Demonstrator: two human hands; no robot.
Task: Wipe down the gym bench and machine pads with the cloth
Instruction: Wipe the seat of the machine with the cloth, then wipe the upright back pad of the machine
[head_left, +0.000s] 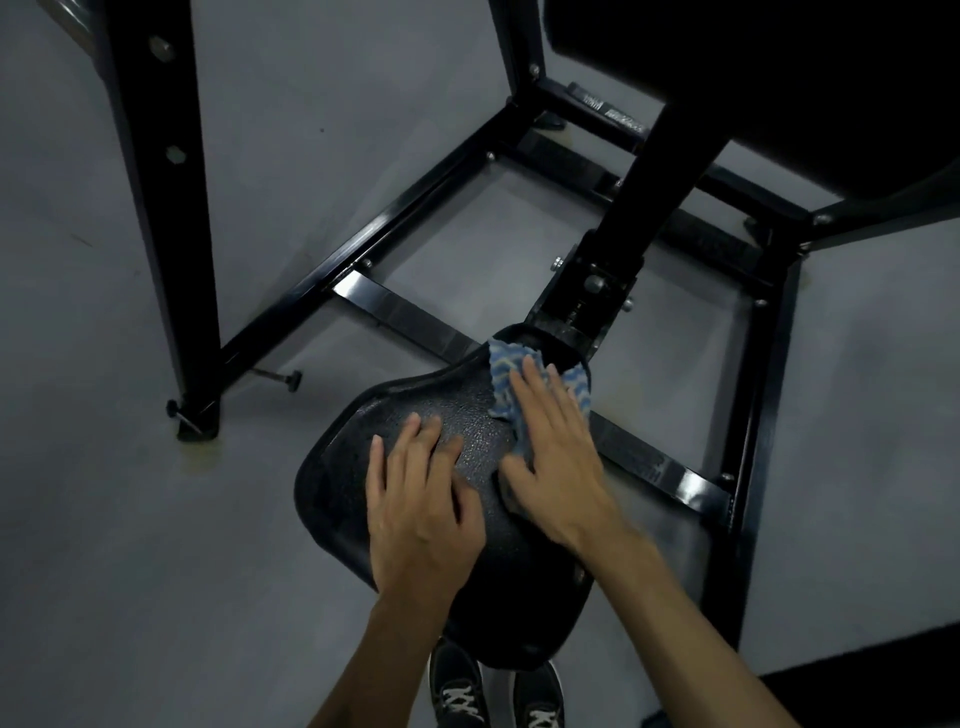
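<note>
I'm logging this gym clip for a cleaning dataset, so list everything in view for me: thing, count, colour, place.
seat pad: one, black, textured, centre, on the machine's angled post.
cloth: one, blue and white, on the seat pad's far end, under the right hand.
machine frame: one, black steel, on the floor around and behind the seat.
upper pad: one, black, top right.
upright beam: one, black, bolted, left.
floor: grey.
shoes: two, dark with white laces, bottom centre.
left hand: flat on the seat pad.
right hand: flat, pressing the cloth.
</note>
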